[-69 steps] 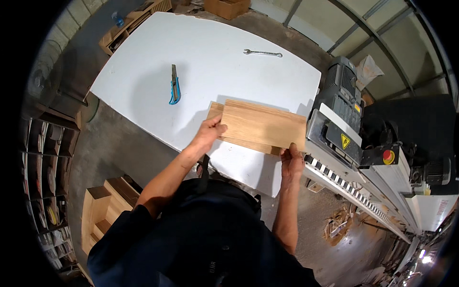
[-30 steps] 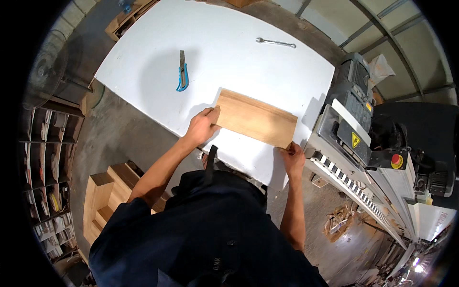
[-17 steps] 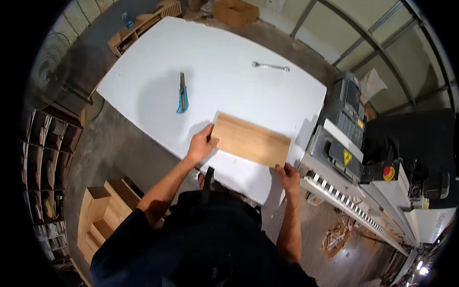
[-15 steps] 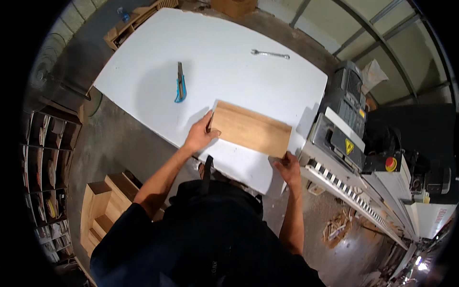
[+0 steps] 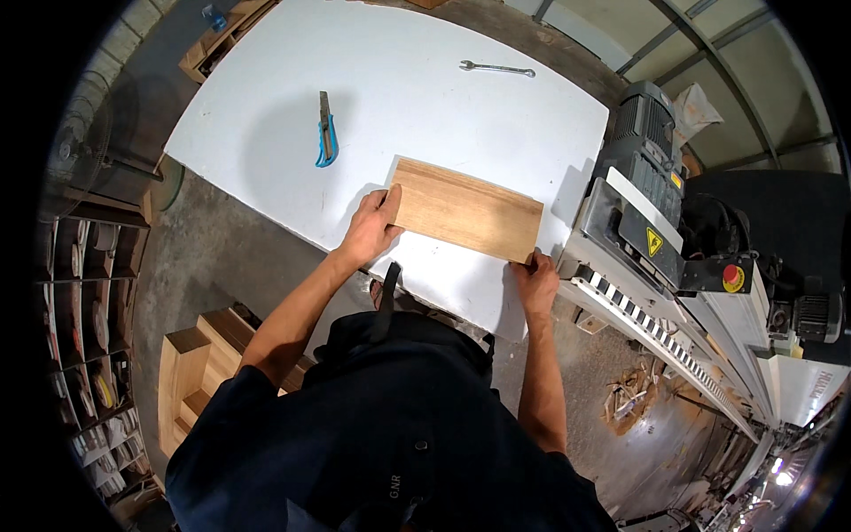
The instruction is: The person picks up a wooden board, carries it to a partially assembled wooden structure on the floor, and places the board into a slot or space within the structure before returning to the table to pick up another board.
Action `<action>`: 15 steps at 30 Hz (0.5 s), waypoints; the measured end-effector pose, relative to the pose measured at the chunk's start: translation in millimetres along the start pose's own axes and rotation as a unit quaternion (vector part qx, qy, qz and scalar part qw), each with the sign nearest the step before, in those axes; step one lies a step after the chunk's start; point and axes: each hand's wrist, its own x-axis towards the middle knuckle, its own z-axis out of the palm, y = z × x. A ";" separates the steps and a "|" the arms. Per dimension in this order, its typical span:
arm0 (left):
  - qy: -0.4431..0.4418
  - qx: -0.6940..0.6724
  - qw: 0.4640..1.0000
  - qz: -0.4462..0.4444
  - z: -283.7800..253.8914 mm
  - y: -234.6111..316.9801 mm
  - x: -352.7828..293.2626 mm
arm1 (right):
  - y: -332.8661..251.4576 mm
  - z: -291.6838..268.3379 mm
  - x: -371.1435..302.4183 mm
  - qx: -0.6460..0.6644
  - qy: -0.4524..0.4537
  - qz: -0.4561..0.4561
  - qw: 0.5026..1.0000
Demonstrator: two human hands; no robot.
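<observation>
Between my two hands is a rectangular light-brown wooden board (image 5: 467, 211), over the near part of the white tabletop (image 5: 257, 71). My left hand (image 5: 372, 226) grips its left end, thumb near the lower corner and fingers along the edge. At the lower right corner, my right hand (image 5: 536, 282) pinches the board, the fingers partly hidden by it. Beyond the board to the left lies a box cutter (image 5: 326, 133) with a blue handle and its blade extended. Farther back rests a silver combination wrench (image 5: 498, 68).
A machine (image 5: 651, 213) with a motor and red stop button (image 5: 733, 277) stands close at the table's right. Wooden box-like pieces (image 5: 188, 377) sit on the floor at lower left. A shelf rack (image 5: 97, 310) lines the left side. Wood scraps (image 5: 631, 395) lie beneath the machine.
The whole view has shifted, so the table appears higher. The board's face looks tilted differently and brighter, and the left hand's fingers now wrap more over its left end.
</observation>
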 end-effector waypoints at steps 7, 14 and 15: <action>-0.045 -0.171 0.978 -0.111 -15.6 5.7 11.7 | 24.6 -10.9 10.9 0.273 -0.173 0.059 0.944; 0.059 -0.137 0.977 -0.155 8.7 -1.4 20.9 | 33.5 -1.8 16.6 0.176 -0.090 0.106 0.974; 0.089 -0.158 0.972 -0.152 15.6 -8.5 20.8 | 34.1 3.4 18.3 0.172 -0.065 0.096 0.978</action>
